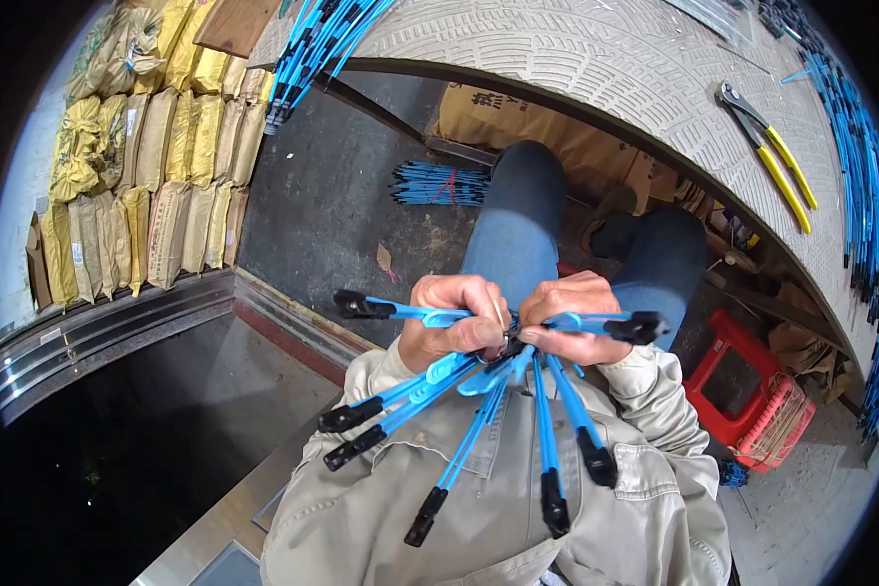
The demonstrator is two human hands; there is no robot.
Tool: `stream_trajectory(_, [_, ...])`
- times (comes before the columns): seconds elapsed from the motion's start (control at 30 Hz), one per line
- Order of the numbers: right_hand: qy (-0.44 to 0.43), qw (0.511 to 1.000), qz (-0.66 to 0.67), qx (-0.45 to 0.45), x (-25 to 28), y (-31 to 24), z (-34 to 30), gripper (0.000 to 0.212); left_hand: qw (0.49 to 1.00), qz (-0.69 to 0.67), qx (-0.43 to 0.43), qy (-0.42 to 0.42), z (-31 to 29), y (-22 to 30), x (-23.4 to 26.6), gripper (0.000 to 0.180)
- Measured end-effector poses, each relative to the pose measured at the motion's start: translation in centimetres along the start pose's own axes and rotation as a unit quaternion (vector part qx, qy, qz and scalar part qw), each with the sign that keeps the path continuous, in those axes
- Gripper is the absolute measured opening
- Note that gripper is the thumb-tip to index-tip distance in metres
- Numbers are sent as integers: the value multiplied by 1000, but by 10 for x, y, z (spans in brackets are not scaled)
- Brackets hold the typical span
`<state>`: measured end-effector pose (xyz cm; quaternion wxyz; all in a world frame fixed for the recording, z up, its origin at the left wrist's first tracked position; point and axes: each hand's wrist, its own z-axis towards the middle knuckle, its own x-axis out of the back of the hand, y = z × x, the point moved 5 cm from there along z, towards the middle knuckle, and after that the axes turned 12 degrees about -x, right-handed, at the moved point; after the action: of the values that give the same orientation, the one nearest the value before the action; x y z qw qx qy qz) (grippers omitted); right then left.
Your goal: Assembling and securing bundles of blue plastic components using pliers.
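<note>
In front of my chest, a fan of blue rods with black tips (545,430) spreads out from a small centre between my hands. Each rod looks like a thin double arm, with a flat blue piece near the centre. My left hand (456,317) is closed, thumb and forefinger pinching at that centre, where a thin piece of wire or ring seems to show. From the other side my right hand (574,314) pinches the same spot, fingertips nearly touching the left ones. One rod points out sideways past each hand; the others hang toward me. The exact join is hidden by my fingers.
Yellow-handled pliers (770,156) lie on the patterned worktable (557,49). Blue rod bundles rest at its right edge (864,186) and left corner (322,49); another bundle (439,184) is on the floor. A red stool (747,391) stands right. Wrapped packages (142,186) are stacked left.
</note>
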<state>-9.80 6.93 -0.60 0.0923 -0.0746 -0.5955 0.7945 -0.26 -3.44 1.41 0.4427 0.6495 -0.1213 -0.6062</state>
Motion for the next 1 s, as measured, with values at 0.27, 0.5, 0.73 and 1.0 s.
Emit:
stream_trajectory(0.27, [70, 980, 124, -140, 22, -30, -3, 16, 990, 11, 133, -37, 22, -6, -15, 19])
stream_trajectory(0.5, [82, 988, 104, -80, 35, -23, -15, 19, 963, 49, 227, -138, 30, -16, -38, 19])
stream_trajectory(0.73, [71, 992, 46, -92, 39, -50, -4, 7, 933, 188, 177, -249, 36, -8, -41, 16])
stream_trajectory(1.0, [226, 935, 112, -250, 49, -39, -11, 9, 912, 230, 228, -252, 57, -16, -27, 18])
